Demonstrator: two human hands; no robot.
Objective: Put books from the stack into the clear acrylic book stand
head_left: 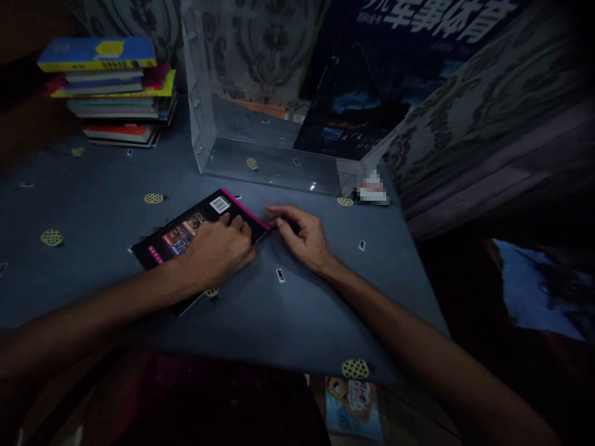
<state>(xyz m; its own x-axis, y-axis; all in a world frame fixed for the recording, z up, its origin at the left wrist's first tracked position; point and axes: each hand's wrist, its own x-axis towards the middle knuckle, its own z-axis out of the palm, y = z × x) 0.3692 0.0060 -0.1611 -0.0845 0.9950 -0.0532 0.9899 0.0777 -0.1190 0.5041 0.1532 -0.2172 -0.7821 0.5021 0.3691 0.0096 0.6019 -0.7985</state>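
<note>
A thin black book point(186, 232) with a pink spine edge and a white barcode lies back cover up on the blue-grey cloth of the table point(93, 291). My left hand point(220, 248) rests on top of the book, its fingers curled and pressing on the cover. My right hand point(300, 235) sits just right of the book at its pink corner, fingers bent together and touching the edge. Whether those fingers grip the corner or only touch it is unclear in the dim light.
A stack of several books point(111, 87) stands at the back left. A clear plastic box point(260, 99) stands at the back centre, with a dark poster point(372, 93) behind it. Another book point(353, 406) lies below the table's front edge. The table's right edge drops off near a patterned cloth.
</note>
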